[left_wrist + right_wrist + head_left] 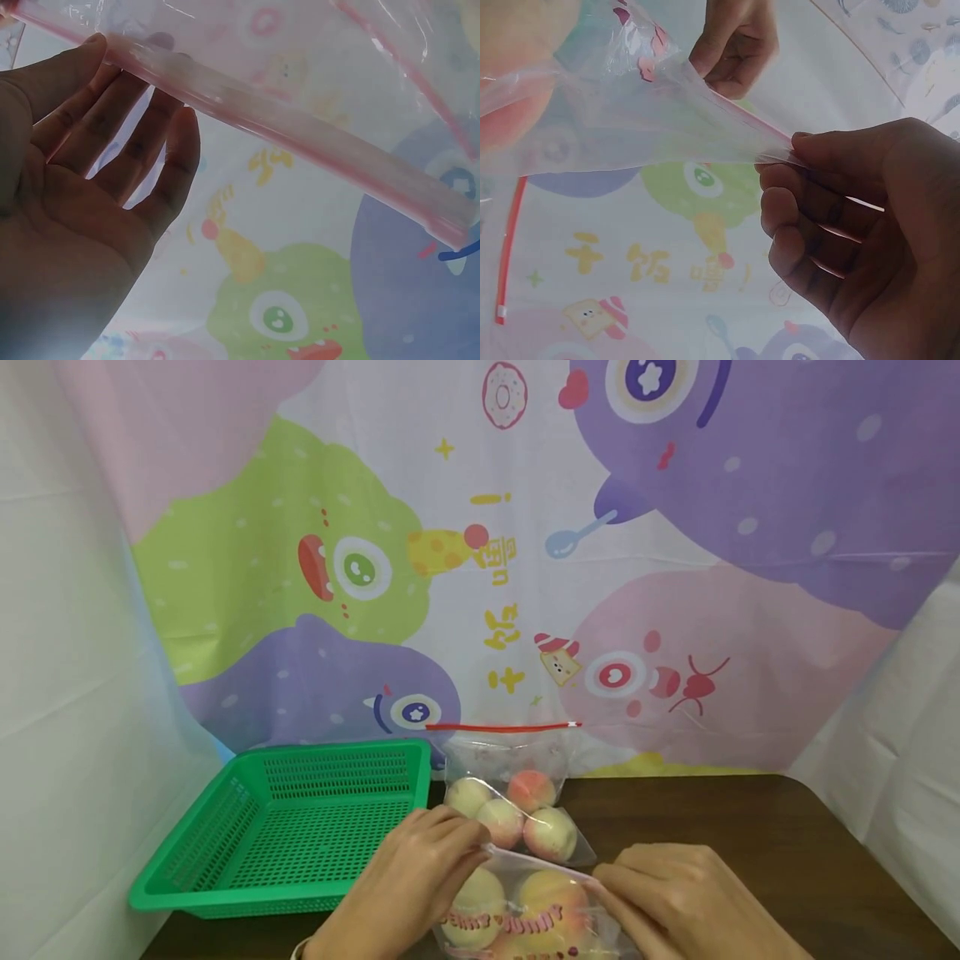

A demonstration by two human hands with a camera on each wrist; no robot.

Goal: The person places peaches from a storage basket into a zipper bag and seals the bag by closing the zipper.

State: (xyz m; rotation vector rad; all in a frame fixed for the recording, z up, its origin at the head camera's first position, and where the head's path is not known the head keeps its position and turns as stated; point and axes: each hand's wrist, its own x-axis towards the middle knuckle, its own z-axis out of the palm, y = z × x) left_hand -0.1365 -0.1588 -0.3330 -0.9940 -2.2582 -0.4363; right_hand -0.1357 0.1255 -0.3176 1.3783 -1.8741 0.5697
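A clear plastic zip bag [517, 863] with pink lettering and several peaches [551, 893] inside is held up at the near edge of the table. My left hand [416, 877] pinches its top edge on the left; in the left wrist view, the thumb and fingertips grip beside the pink zip strip [300, 154]. At the other end, my right hand [862, 232] pinches the bag's corner between thumb and forefinger, its remaining fingers curled loosely. Just behind stands a second clear bag [510, 752], its red zip [502, 727] along the top, holding several peaches.
A green perforated plastic basket [180, 860] stands left of the bags on the dark wooden table [675, 818]. A cloth backdrop [465, 610] printed with cartoon monsters hangs behind. White fabric [67, 693] hangs along the left side, and more on the right.
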